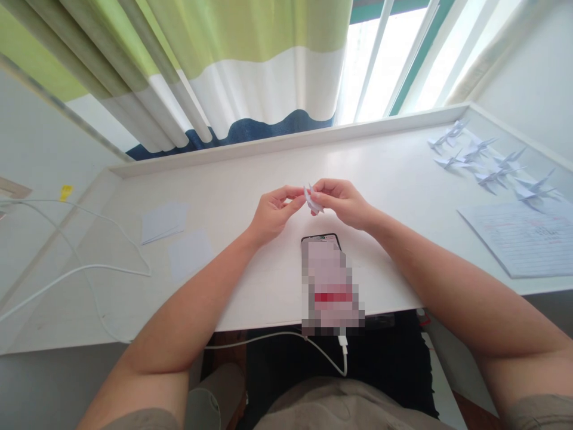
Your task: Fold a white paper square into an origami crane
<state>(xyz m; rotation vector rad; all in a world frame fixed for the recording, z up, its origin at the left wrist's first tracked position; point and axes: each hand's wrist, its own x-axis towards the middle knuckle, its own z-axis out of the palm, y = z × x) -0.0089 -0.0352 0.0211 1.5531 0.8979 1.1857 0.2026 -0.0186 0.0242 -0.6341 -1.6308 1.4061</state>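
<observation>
Between my hands, above the middle of the white desk, is a small white folded paper crane (313,202) with narrow pointed ends sticking up. My left hand (278,210) pinches its left point between thumb and forefinger. On the other side my right hand (339,202) grips the crane's body, thumb towards me and fingers behind. The fingers partly cover the paper, so its full shape is hidden. Just below the hands a phone (329,280) lies on the desk, its screen blurred out, with a white charging cable (343,343) plugged into its near end.
Several finished paper cranes (496,167) stand at the desk's far right, beside a lined paper pad (528,239). Square white sheets (165,222) lie on the left, near loose white cables (111,270). A raised rim (286,142) runs along the back below the curtain (268,71).
</observation>
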